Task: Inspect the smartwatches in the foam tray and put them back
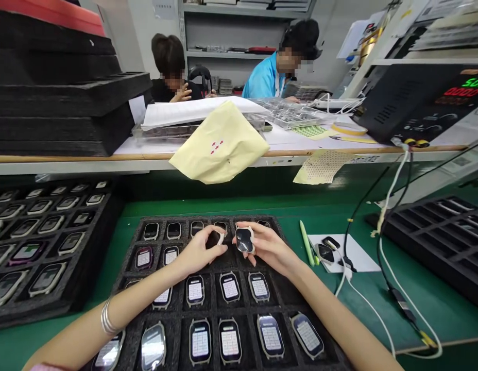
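My right hand [266, 243] holds up a smartwatch [244, 240] without a strap, its dark screen facing me and its case silvery. Close on its left, my left hand [202, 251] is closed with thumb and fingers round another watch case [221, 238], seen nearly edge-on and partly hidden by the fingers. Both hands are above a black foam tray [235, 265] with square pockets. Strapless watches lie in many of them; the near rows show lit white screens, such as this watch [195, 290], while the back row is dark.
Another watch tray [74, 278] lies left, below stacked black foam trays [69, 113]. On the right are a green pen [306, 242], a white sheet [362, 255] with a watch and charging cable, and a slotted tray [447, 242]. A power supply [420, 103] stands on the shelf; two people sit beyond.
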